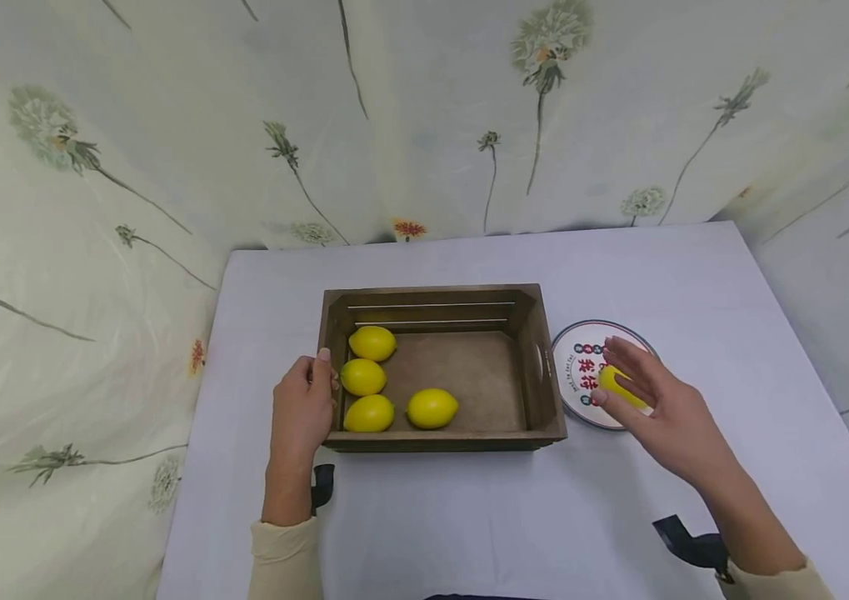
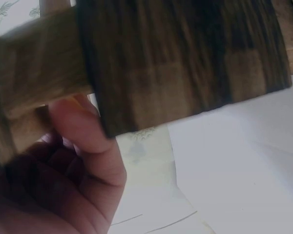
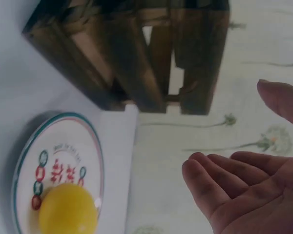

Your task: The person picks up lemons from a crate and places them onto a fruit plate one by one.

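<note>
My left hand [image 1: 302, 408] grips the left end of a brown slatted wooden crate [image 1: 469, 367]; in the left wrist view its fingers [image 2: 83, 126] curl at the opening between the slats. Several yellow lemons lie inside, three along the left wall and one lemon [image 1: 432, 408] nearer the front middle. To the right of the crate, a round white plate [image 1: 572, 367] with red and green lettering bears a single lemon [image 3: 68, 209]. Above this plate hovers my right hand [image 1: 667, 417], fingers extended and thumb apart, holding nothing. From the head, its fingers partly hide that lemon.
A white cloth covers the table [image 1: 424, 517]. Behind it and at both sides hangs a pale curtain [image 1: 424, 125] printed with dandelions. The crate's right end wall [image 1: 544, 367] stands close to the plate's left rim.
</note>
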`<state>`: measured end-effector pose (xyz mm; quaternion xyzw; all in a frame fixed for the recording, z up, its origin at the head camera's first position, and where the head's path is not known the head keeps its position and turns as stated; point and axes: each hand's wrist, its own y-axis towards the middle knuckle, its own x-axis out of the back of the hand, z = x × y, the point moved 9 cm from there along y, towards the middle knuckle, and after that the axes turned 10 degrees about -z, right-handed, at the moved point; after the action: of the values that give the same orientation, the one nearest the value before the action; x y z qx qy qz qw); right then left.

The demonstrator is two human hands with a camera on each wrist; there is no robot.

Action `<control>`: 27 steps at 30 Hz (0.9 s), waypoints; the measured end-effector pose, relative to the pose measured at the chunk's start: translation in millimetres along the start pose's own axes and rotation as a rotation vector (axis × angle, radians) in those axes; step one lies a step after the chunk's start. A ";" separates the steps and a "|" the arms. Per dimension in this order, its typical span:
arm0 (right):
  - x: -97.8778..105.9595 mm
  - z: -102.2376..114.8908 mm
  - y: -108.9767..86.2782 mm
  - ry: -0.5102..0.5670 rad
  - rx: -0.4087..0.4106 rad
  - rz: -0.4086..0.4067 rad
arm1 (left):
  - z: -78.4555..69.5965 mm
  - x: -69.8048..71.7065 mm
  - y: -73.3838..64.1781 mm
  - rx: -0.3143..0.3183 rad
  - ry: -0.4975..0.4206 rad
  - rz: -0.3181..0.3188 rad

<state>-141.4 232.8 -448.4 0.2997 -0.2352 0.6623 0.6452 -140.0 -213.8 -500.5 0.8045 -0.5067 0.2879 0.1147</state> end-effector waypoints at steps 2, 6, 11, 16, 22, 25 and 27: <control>0.8 6.5 -0.5 0.033 0.002 0.008 | -0.1 -0.1 -0.2 0.005 0.001 -0.001; 1.4 19.4 0.1 0.119 0.036 0.029 | -1.5 1.0 -0.2 0.003 0.024 -0.024; 1.2 34.2 2.1 0.239 0.042 0.087 | -5.0 3.4 -0.3 -0.010 0.042 -0.061; -1.5 46.5 6.0 0.276 0.005 0.160 | -4.9 3.2 -0.6 -0.009 0.036 -0.058; -13.2 65.2 15.8 0.303 0.066 0.268 | -4.6 3.6 -0.5 0.002 0.074 -0.060; -19.7 75.7 21.1 0.296 0.101 0.308 | -5.0 5.2 0.3 -0.007 0.120 -0.082; -24.1 83.5 24.1 0.273 0.126 0.328 | -5.6 6.1 0.9 -0.017 0.140 -0.094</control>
<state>-157.9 156.0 -404.2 0.2049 -0.1494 0.8062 0.5345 -140.8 -216.1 -492.6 0.8044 -0.4613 0.3336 0.1700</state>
